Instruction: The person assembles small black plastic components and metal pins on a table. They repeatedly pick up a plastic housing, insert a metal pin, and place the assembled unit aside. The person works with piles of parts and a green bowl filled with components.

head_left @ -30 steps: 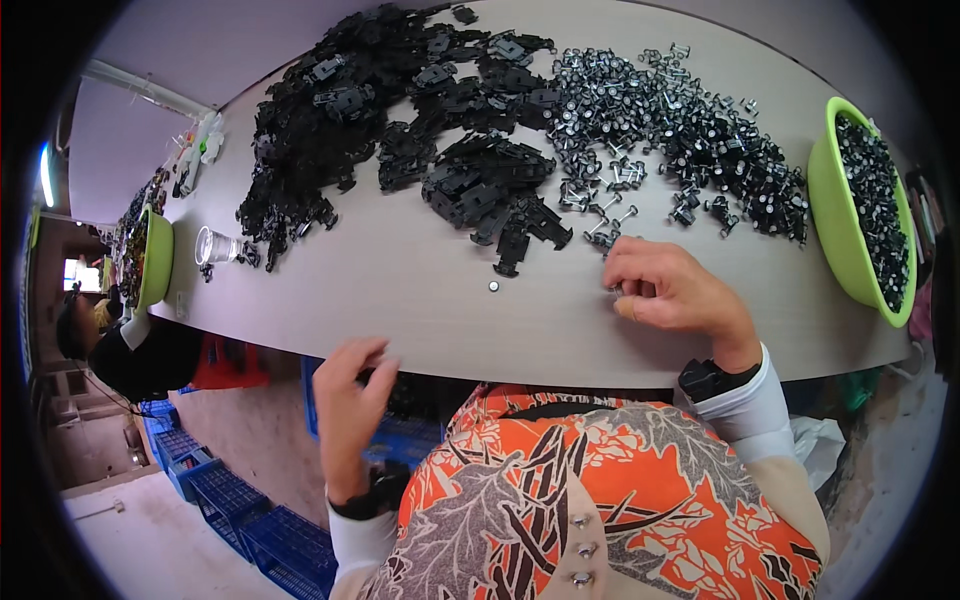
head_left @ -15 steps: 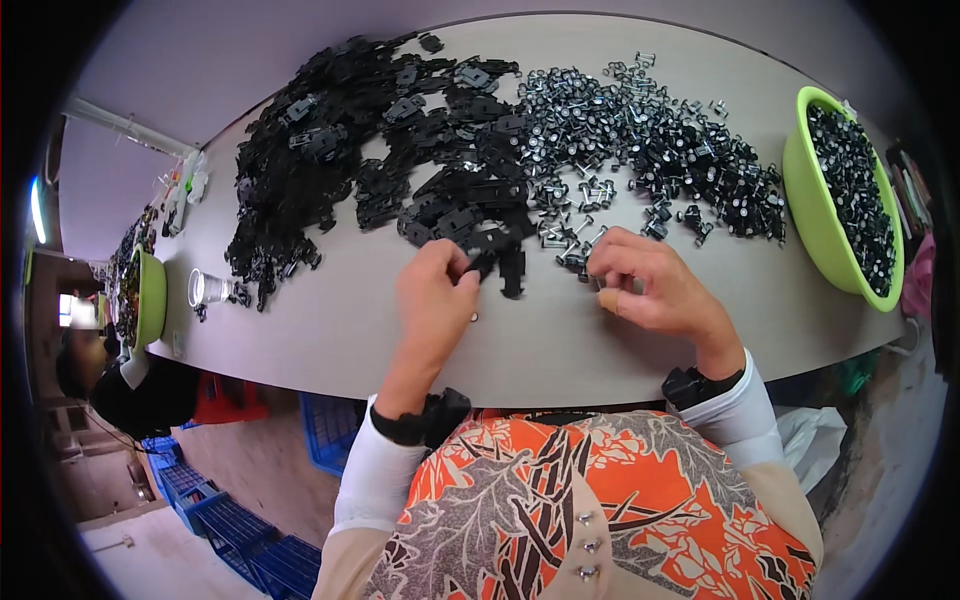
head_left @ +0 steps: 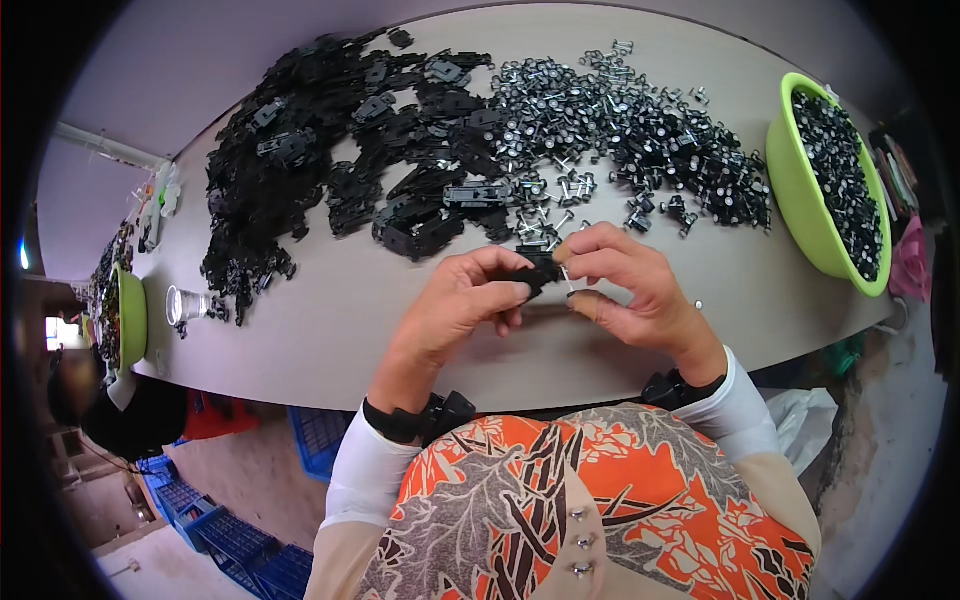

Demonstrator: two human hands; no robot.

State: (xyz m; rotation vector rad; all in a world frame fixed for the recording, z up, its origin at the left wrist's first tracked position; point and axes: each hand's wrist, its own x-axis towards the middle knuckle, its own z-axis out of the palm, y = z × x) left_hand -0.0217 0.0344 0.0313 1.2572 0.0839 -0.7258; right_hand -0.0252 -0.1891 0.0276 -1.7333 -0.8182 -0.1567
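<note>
Above the near part of the table, my left hand (head_left: pixel 440 305) pinches a flat black plastic toy-car chassis (head_left: pixel 541 279) between thumb and fingers. My right hand (head_left: pixel 645 290) is closed on a small wheel axle (head_left: pixel 567 279), its thin pale rod standing between thumb and fingertips, right against the chassis's end. Whether the axle sits in the chassis is hidden by my fingers. Just beyond my hands lie loose wheel axles (head_left: pixel 540 228). A big heap of black chassis parts (head_left: pixel 270 180) spreads at the far left, and a heap of wheel axles (head_left: pixel 555 110) at the far middle and right.
A lime-green basin (head_left: pixel 795 205) full of black wheels stands at the right. At the left are a clear plastic cup (head_left: pixel 184 306) and another green basin (head_left: pixel 131 318). One small round piece (head_left: pixel 699 304) lies by my right wrist. Blue crates (head_left: pixel 235 535) stand below; a co-worker (head_left: pixel 130 410) sits left.
My hands have come together; the left one moved right with the chassis. The right hand has lifted the axle up to it. The view has shifted slightly.
</note>
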